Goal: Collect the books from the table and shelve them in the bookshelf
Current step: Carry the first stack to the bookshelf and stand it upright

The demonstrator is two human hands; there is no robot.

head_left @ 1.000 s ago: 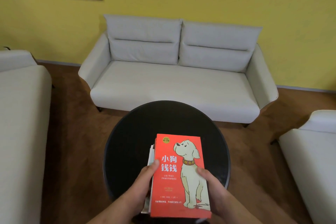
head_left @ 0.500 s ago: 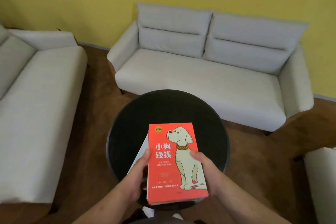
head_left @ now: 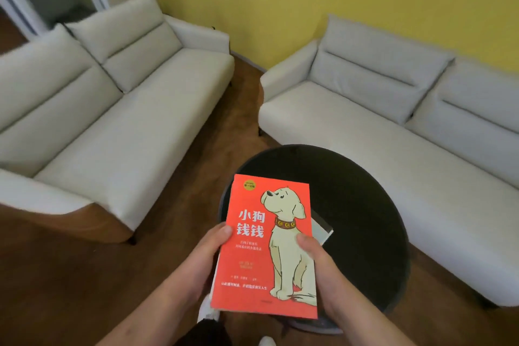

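1. My left hand [head_left: 207, 255] grips the stack by its left edge. The thumb lies on the cover and the fingers are hidden beneath.
2. My right hand [head_left: 317, 261] grips the opposite edge the same way, with the thumb pressed on the cover beside the drawn dog.
3. Between the two hands sits the red book [head_left: 252, 250], face up with its cover toward me. It is the top of the stack.
4. Under it, a pale book [head_left: 323, 229] pokes out a corner just beyond my right thumb, and white page edges show by my left palm.
5. Ahead of my right hand and beneath it is the round black table [head_left: 359, 199]. The stack overlaps its near-left rim, and I cannot tell whether it touches the top.
6. Below my left wrist I see a white shoe [head_left: 207, 310] on the brown floor [head_left: 70, 275].
7. Well beyond my left hand stands a light grey sofa [head_left: 112, 121].
8. A second sofa [head_left: 393, 135] sits past the table, against the yellow wall [head_left: 280, 14].
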